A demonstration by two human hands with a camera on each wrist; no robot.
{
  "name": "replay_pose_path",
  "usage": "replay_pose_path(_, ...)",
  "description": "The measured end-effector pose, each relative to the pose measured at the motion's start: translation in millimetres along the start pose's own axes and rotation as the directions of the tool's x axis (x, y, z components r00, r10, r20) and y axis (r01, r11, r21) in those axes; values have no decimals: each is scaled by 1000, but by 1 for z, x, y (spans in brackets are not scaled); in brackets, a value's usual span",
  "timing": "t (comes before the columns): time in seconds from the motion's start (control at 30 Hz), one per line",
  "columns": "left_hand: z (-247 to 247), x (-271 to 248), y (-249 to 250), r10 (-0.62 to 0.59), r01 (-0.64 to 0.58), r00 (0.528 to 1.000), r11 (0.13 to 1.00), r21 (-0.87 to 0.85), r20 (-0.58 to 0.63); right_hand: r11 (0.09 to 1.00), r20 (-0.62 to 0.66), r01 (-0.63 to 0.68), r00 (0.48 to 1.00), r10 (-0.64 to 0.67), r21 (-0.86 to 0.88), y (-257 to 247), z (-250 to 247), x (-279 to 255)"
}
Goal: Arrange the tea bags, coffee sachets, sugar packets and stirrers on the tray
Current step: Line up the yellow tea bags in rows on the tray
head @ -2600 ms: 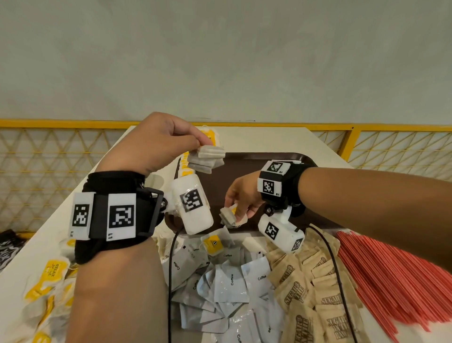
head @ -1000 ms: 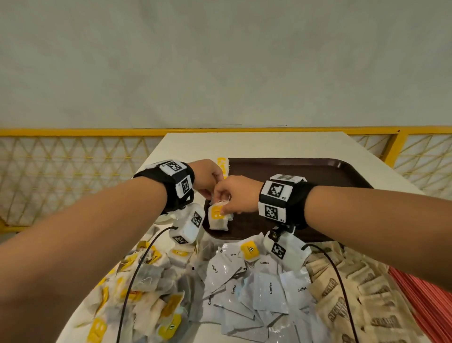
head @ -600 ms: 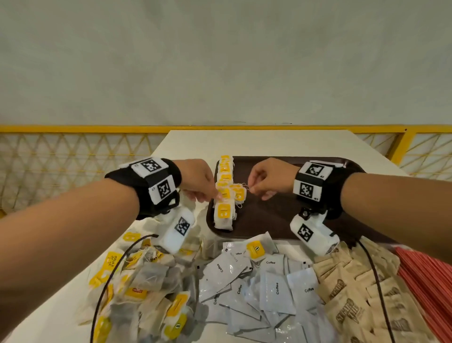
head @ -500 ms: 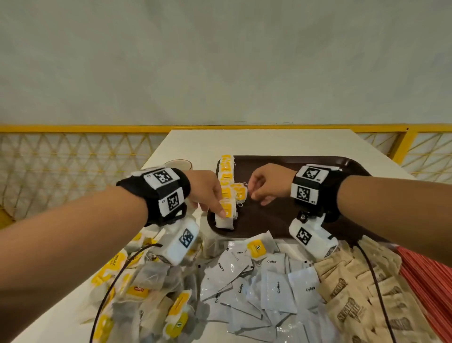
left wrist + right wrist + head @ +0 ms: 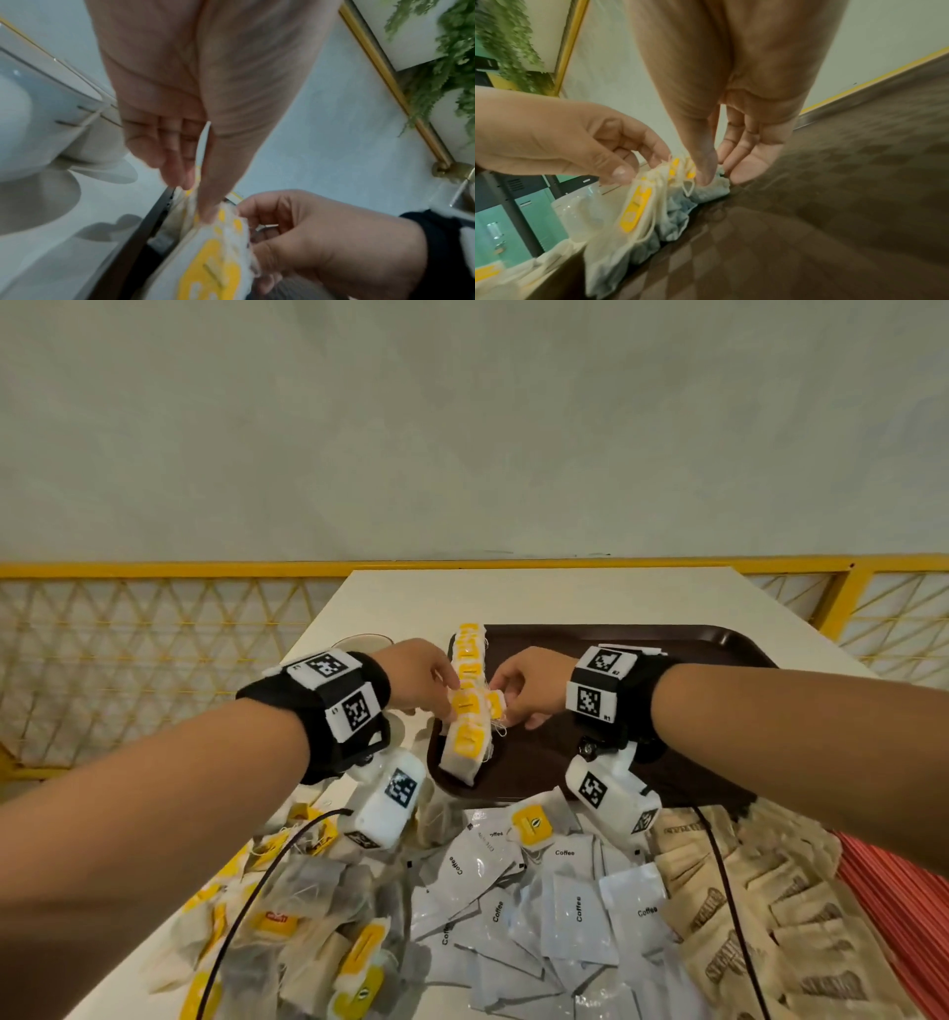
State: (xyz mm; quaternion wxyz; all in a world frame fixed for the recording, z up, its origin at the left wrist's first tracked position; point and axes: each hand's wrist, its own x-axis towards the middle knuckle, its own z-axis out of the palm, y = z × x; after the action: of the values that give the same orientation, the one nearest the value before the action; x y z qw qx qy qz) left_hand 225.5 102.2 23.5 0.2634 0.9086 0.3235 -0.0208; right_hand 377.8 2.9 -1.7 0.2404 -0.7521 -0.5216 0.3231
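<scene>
So we're not very far in yet — only tea bags have made it onto the tray [image 5: 667,639]. There's one row of tea bags [image 5: 468,711] running along the tray's left edge, yellow tags facing up, and that's all that's on it; the rest of the tray is bare brown surface.

Both hands are working on that row. Our left hand [image 5: 418,677] has thumb and fingertips pinching the tag end of a tea bag near the middle of the row, and our right hand [image 5: 529,685] pinches a bag sitting just right of the row, thumb against curled fingers — looks like we're tucking it into line.

Everything else sits off the tray, on the near side of it: a loose heap of tea bags [image 5: 287,916] near its left corner, the coffee sachets [image 5: 539,896] piled right in front, sugar packets [image 5: 760,916] in front of its right end, and red stirrers [image 5: 904,906] further right again. So three whole groups haven't been started, plus most of the tea bags are left.
</scene>
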Motion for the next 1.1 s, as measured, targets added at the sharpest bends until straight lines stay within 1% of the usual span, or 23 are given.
replay_pose_path(0.03,1,0,2,22,-22,1000,1000,-10,1,1000,4,14,1000,-14,-12,1,0,0)
replay_pose_path(0.1,6,1,4,34,-34,999,999,23,0,999,10,43,999,-43,-20,3,-1,-1)
replay_pose_path(0.2,10,3,4,-20,20,998,1000,-2,-58,998,36,66,997,-66,-7,5,-2,-2)
replay_pose_path(0.27,10,3,4,-50,49,997,998,-31,-54,996,52,92,994,-91,-13,6,-1,-2)
replay_pose_path(0.37,10,2,3,-47,45,998,997,-57,-41,992,46,122,992,-121,-12,5,3,1)
replay_pose_path(0.43,9,2,2,-46,41,997,997,-73,-63,994,20,106,994,-106,10,5,5,3)
replay_pose_path(0.5,9,0,0,-70,64,995,994,-91,-67,996,-11,75,997,-75,49,6,6,5)
replay_pose_path(0.57,11,-2,-2,-65,63,997,997,-34,-43,995,-16,45,999,-44,89,6,6,5)
replay_pose_path(0.67,13,-3,-4,5,-4,1000,998,67,-12,991,8,31,999,-33,126,5,4,2)
replay_pose_path(0.73,13,-3,-3,29,-31,999,998,63,25,990,14,41,999,-43,134,3,2,0)
replay_pose_path(0.87,9,-6,-1,58,-59,993,998,5,101,994,45,65,997,-69,87,-2,1,0)
replay_pose_path(0.97,6,-9,-3,34,-32,991,999,-18,132,995,69,32,997,-38,91,-7,6,0)
replay_pose_path(1.03,3,-11,-3,-15,17,993,1000,-15,114,995,48,-5,999,0,102,-9,10,0)
replay_pose_path(1.1,1,-12,-1,-68,68,998,997,-26,18,994,7,-46,999,46,101,-10,10,0)
